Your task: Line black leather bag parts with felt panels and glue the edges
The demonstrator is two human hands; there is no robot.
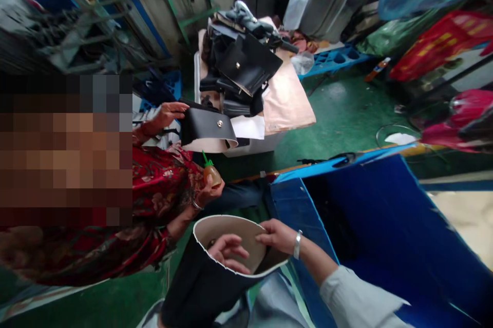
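A black leather bag piece [192, 276], curved into a tube with a beige lining and pale rim, is close in front of me. My left hand [231, 253] shows inside its opening, fingers loosely bent and apart, with nothing visible in them. My right hand [277, 235] pinches the rim on the right side; a silver bracelet is on that wrist. At my left, a co-worker in a red patterned top holds a black leather bag piece [208, 128] with a metal clasp in one hand, and a squeeze bottle [211, 175] with a green nozzle in the other.
A blue bin [370, 215] stands close on my right. Beyond the co-worker's hands, black bags [250, 63] are heaped on a table covered with a pale sheet [287, 97]. A small bottle [377, 69] is on the green floor, and plastic-wrapped bundles line the right.
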